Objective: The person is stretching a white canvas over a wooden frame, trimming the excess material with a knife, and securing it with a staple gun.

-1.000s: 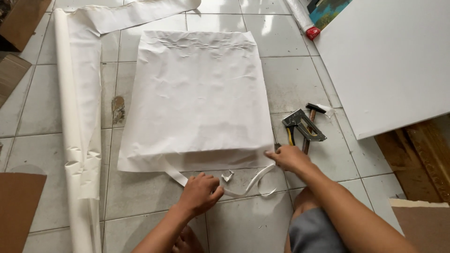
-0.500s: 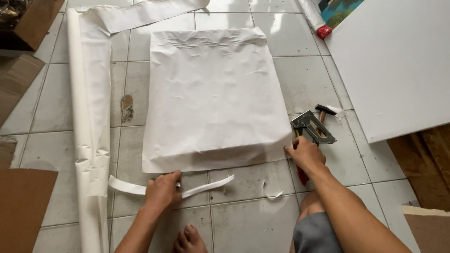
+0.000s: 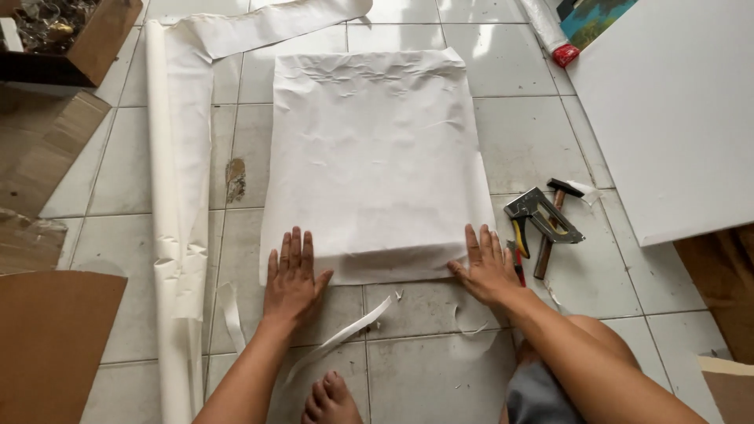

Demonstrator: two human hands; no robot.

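A large rectangular block wrapped in crinkled white paper (image 3: 377, 157) lies flat on the tiled floor. My left hand (image 3: 292, 275) rests flat, fingers spread, on the paper's near left corner. At the near right corner my right hand (image 3: 487, 267) presses flat on the paper's edge. Neither hand holds anything. A cut strip of white paper (image 3: 338, 338) lies on the tiles just in front of the block, between my hands. My bare foot (image 3: 330, 399) shows at the bottom.
A staple gun (image 3: 542, 213), a hammer (image 3: 550, 228) and pliers (image 3: 518, 239) lie right of my right hand. A long paper roll (image 3: 169, 220) runs along the left. A white board (image 3: 675, 110) lies right, cardboard sheets (image 3: 47, 345) and a box (image 3: 71, 39) lie left.
My left hand let go of the paper strip and moved up onto the block's near left corner. My right hand shifted left from the tools onto the near right corner.
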